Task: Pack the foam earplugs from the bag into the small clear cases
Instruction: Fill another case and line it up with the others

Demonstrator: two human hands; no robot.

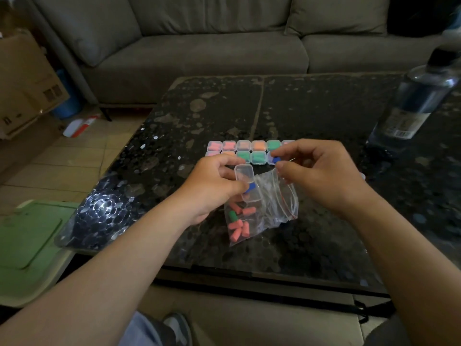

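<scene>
In the head view, at frame centre, the left hand [212, 188] curls its fingers and thumb round an open clear case [245, 182] with a blue earplug inside. Right of it, the right hand [321, 176] pinches a second blue earplug [276, 160] between thumb and forefinger. Under both hands the zip bag [269, 213] lies on the dark speckled table [311, 245], holding pink earplugs [238, 231] and a green one. Two rows of filled cases [250, 151] sit just above. A water bottle [411, 103] stands at the upper right.

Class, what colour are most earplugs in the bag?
Pink: the earplugs show best in the head view.
</scene>
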